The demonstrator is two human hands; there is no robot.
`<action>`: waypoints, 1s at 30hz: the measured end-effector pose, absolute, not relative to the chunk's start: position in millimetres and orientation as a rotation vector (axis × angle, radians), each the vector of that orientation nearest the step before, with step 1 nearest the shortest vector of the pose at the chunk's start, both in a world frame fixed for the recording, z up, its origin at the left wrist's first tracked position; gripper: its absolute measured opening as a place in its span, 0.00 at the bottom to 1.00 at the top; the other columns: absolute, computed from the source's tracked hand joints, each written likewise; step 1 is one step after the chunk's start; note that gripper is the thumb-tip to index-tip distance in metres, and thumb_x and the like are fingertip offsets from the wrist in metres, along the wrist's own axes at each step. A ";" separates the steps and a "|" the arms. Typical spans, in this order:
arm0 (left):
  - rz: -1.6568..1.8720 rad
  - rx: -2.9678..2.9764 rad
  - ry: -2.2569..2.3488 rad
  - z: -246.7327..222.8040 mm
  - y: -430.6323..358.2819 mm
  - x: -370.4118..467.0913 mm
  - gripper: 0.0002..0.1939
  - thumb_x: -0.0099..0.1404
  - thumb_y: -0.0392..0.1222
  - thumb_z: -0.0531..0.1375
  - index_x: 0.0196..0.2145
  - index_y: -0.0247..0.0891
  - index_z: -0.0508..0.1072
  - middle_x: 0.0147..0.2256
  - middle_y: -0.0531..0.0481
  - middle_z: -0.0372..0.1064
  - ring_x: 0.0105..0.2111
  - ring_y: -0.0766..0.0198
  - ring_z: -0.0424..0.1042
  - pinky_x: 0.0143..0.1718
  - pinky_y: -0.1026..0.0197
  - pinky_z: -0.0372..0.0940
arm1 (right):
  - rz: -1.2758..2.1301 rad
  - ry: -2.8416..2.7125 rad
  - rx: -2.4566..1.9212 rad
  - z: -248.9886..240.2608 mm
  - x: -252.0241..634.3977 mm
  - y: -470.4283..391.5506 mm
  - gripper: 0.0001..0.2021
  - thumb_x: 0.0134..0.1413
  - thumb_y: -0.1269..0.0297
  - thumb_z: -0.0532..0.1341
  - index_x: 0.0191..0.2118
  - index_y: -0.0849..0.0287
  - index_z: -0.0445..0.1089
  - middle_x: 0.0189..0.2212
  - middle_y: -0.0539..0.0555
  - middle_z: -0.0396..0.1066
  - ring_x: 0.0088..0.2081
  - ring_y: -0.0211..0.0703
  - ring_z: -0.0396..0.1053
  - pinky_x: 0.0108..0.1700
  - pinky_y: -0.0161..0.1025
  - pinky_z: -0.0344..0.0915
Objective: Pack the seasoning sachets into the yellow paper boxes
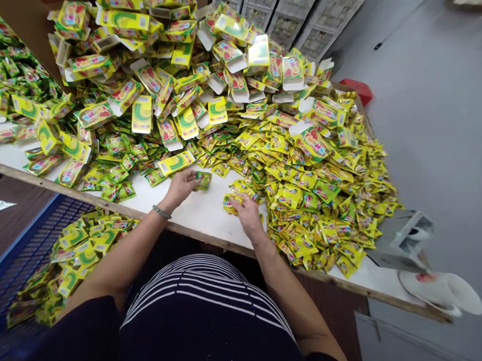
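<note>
My left hand [182, 187], with a bracelet at the wrist, pinches a small green sachet [203, 181] just above the white tabletop [200, 210]. To its right, my right hand [247, 213] has its thumb and fingers closed on a small yellow sachet [230, 204] near the table's front. Beyond my left fingers lies a flat-looking yellow carton [176, 163]. A large heap of yellow sachets [297, 201] rises close to my right hand. Green sachets [117, 174] lie in a looser pile left of my left hand.
Open-ended yellow cartons [149, 80] are heaped across the back. Below the table's left edge stands a blue crate [17, 253] with filled cartons or packs [79, 246]. A grey holder [404, 238] and a white jug [439, 290] occupy the right end. White crates [294, 11] stack behind.
</note>
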State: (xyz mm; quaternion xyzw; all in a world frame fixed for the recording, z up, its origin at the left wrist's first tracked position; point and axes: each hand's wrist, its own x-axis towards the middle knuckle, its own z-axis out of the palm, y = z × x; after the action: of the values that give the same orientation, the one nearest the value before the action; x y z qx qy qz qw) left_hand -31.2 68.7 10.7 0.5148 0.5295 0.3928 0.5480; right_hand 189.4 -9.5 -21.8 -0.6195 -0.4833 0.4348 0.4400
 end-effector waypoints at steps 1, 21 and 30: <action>0.917 1.067 1.159 8.8 56.3 -28.4 0.17 0.52 0.44 0.69 0.37 0.35 0.73 0.29 0.48 0.74 0.32 0.58 0.75 0.33 0.59 0.67 | 1.137 -1.139 -1.504 -22.1 188.8 -9.9 0.24 0.49 0.43 0.64 0.43 0.57 0.67 0.25 0.45 0.69 0.23 0.37 0.66 0.25 0.34 0.64; 0.785 0.863 0.977 -1.0 -3.2 -10.8 0.24 0.46 0.47 0.73 0.37 0.34 0.71 0.26 0.51 0.75 0.27 0.64 0.75 0.31 0.63 0.69 | 1.082 -1.518 -1.489 23.9 177.8 -13.6 0.15 0.49 0.49 0.65 0.31 0.58 0.72 0.27 0.51 0.73 0.31 0.42 0.69 0.35 0.38 0.65; 0.973 0.640 0.967 5.6 -14.5 6.8 0.25 0.48 0.50 0.72 0.38 0.34 0.69 0.30 0.51 0.76 0.30 0.66 0.75 0.35 0.61 0.70 | 0.784 -1.178 -1.628 3.6 155.3 -27.2 0.18 0.49 0.44 0.64 0.29 0.55 0.64 0.25 0.51 0.69 0.26 0.40 0.65 0.30 0.38 0.65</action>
State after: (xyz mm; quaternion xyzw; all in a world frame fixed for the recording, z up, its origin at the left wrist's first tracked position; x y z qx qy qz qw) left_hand 6.8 -14.5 5.6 0.2904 0.4388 0.4411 0.7270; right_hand 155.3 -27.2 3.6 -0.6652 -0.4811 0.3205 0.4726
